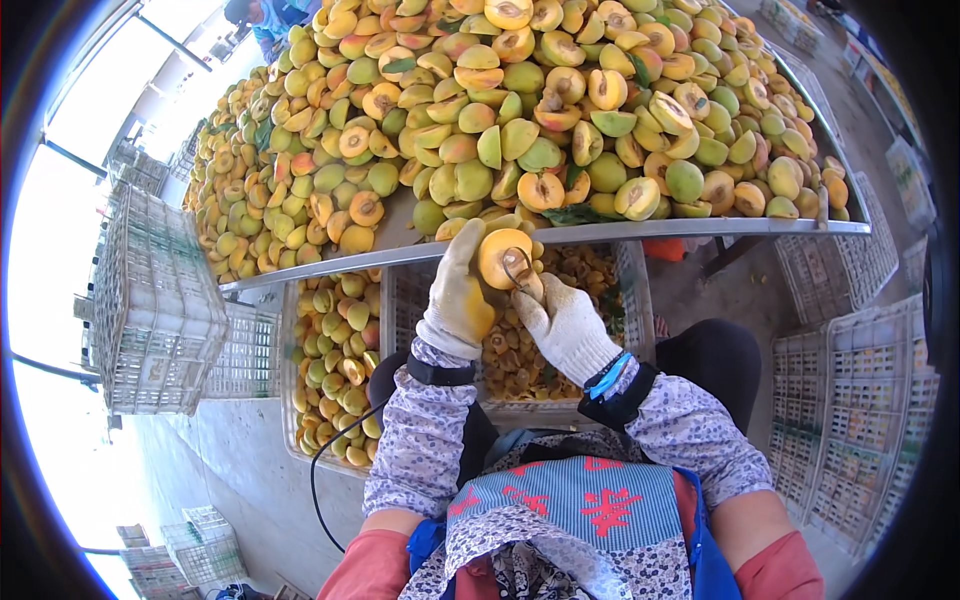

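Halved peach (pixel 503 256), cut face up and orange-yellow, held just below the front edge of the metal surface (pixel 640 232). Left hand (pixel 459 295), in a stained yellowish work glove, is wrapped around the peach half from its left side, fingers closed on the skin so the cut face is presented open toward the other hand.

Right hand (pixel 565 325), in a white knit glove, is closed around a small looped pitting tool (pixel 520 272); the wire loop sits on the cut face, at the pit hollow. The grip looks short and tight, probably for control while scooping.

Directly under the peach half: a white plastic crate (pixel 630 290) with darker, brownish bits inside, most likely pits and scraps; holding the fruit over it would let waste drop straight in. Left of the peach half, lower down, a second crate (pixel 335 370) holds yellow-green halves.

Above the peach half, the metal surface carries a big heap of peach halves (pixel 560 110), some cut side up, some skin side up, within easy reach of both hands. Stacked empty crates (pixel 155 300) stand far left of the peach; more empty crates (pixel 860 400) to its right, on the concrete floor.
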`<state>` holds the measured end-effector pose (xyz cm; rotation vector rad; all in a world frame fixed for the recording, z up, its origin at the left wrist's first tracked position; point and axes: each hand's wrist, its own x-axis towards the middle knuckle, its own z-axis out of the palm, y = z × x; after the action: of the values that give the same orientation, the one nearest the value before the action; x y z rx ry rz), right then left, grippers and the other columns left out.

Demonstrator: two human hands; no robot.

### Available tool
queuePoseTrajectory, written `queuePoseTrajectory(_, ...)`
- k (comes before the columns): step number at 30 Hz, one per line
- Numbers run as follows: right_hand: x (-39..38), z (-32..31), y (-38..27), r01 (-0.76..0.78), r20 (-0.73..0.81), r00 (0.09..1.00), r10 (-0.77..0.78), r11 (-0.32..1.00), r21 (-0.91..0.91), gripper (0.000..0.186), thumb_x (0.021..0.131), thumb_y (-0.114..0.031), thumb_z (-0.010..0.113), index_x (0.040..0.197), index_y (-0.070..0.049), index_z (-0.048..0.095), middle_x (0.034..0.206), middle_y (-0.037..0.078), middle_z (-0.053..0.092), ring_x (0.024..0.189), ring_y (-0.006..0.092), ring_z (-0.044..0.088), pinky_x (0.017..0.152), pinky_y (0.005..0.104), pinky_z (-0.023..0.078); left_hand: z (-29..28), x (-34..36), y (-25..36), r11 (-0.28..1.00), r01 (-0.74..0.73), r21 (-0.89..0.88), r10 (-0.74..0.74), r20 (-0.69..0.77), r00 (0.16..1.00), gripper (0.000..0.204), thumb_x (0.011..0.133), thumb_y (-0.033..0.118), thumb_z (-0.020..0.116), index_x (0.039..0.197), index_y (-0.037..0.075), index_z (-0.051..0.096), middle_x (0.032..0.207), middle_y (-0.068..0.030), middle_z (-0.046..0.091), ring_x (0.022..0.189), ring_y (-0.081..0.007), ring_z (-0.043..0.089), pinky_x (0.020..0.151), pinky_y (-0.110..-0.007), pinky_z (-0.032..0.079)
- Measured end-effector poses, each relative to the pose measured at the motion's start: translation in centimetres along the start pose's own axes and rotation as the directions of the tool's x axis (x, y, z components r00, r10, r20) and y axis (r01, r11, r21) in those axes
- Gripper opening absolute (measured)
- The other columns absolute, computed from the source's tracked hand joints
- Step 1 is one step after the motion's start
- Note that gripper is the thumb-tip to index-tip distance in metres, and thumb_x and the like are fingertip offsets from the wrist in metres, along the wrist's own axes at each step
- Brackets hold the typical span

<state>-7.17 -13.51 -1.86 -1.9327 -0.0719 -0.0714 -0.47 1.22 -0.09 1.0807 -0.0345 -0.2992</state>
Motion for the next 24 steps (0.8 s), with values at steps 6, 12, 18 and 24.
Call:
queuePoseTrajectory(6, 0.0, 0.4, 0.0, -0.053, 0.04, 0.998, 0.057, 0.995, -0.089, 0.032, 0.099, -0.034, 0.061, 0.103, -0.002, 0.062, 0.084, 0.027, 0.068, 0.081, 0.0476, 0.066, 0.069, 0.0516, 0.053, 0.9, -0.2, 0.3, 0.969, 0.101, -0.226, -0.143, -0.176, 0.974, 0.044, 0.101, 0.044, 0.061, 0.117, 0.002, 0.057, 0.111, -0.0189, 0.066, 0.099, -0.0351, 0.069, 0.087, -0.048, 0.06)
queuePoseTrajectory(12, -0.2, 1.3, -0.4, -0.064, 0.054, 0.996, 0.071, 0.991, -0.117, 0.037, 0.1, -0.039, 0.059, 0.102, -0.002, 0.061, 0.085, 0.026, 0.069, 0.081, 0.047, 0.067, 0.07, 0.0525, 0.053, 1.5, -0.6, -0.4, 0.965, 0.005, -0.261, -0.065, -0.222, 0.973, 0.037, 0.101, 0.039, 0.062, 0.111, 0.005, 0.056, 0.106, -0.016, 0.066, 0.097, -0.033, 0.069, 0.084, -0.047, 0.06)
queuePoseTrajectory(18, 0.3, 0.9, 0.5, -0.081, 0.041, 0.995, 0.092, 0.972, -0.222, 0.033, 0.1, -0.036, 0.059, 0.102, -0.002, 0.063, 0.086, 0.027, 0.069, 0.084, 0.0467, 0.067, 0.07, 0.0526, 0.054, 1.0, -0.1, -0.3, 0.98, 0.016, -0.201, -0.051, -0.17, 0.984, 0.032, 0.102, 0.037, 0.059, 0.111, 0.007, 0.056, 0.102, -0.0147, 0.067, 0.094, -0.0326, 0.069, 0.082, -0.046, 0.06)
queuePoseTrajectory(24, -0.1, 3.1, 1.6, -0.015, 0.037, 0.999, 0.01, 0.988, 0.154, 0.033, 0.101, -0.031, 0.058, 0.104, 0.0, 0.068, 0.092, 0.031, 0.069, 0.091, 0.0497, 0.066, 0.075, 0.0493, 0.055, 0.4, 0.3, -1.6, 0.962, 0.007, -0.271, -0.069, -0.218, 0.974, 0.033, 0.101, 0.041, 0.061, 0.101, 0.008, 0.062, 0.089, -0.008, 0.067, 0.078, -0.0248, 0.07, 0.067, -0.038, 0.06)
